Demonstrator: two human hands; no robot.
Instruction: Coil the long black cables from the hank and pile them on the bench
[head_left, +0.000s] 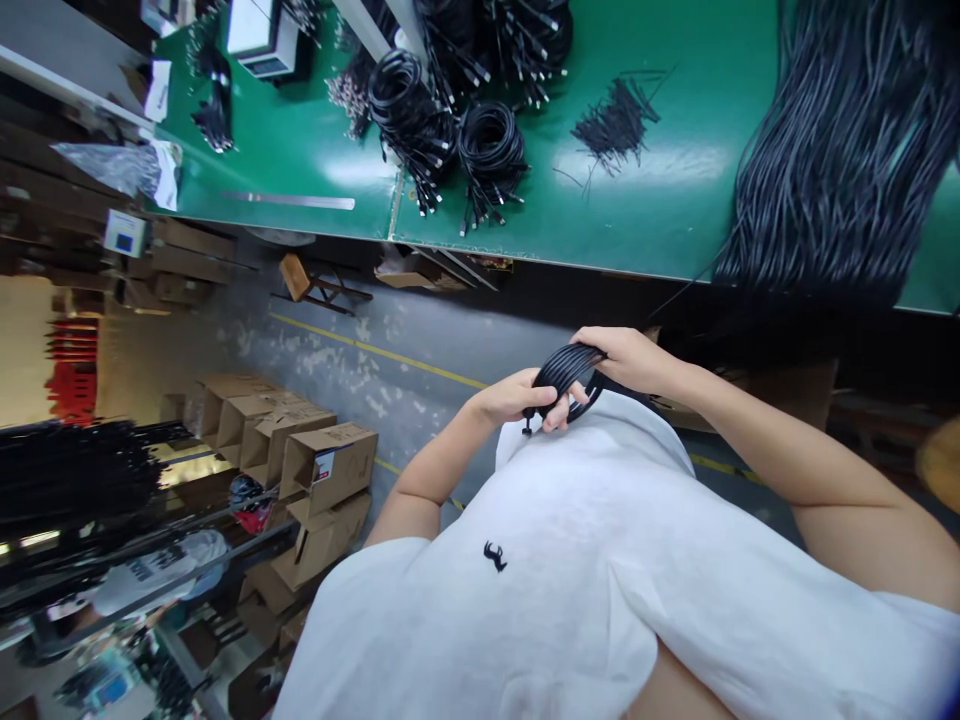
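A coil of black cable (564,372) is held close in front of the white shirt, beyond the table's near edge. My left hand (521,396) grips the coil's left side, with fingers showing through the loop. A short dark cable end, perhaps a connector, hangs just below that hand. On the coil's upper right, my right hand (619,355) has its fingers closed round the strands. Part of the coil is hidden behind the fingers.
The green table (675,210) bears coiled cable bundles (491,150), short black ties or wires (615,120), a metal ruler (300,201) and a thick spread of long black cables (840,170). Cardboard boxes (330,465) and a wooden stool (319,285) stand on the floor; another person (161,575) is at lower left.
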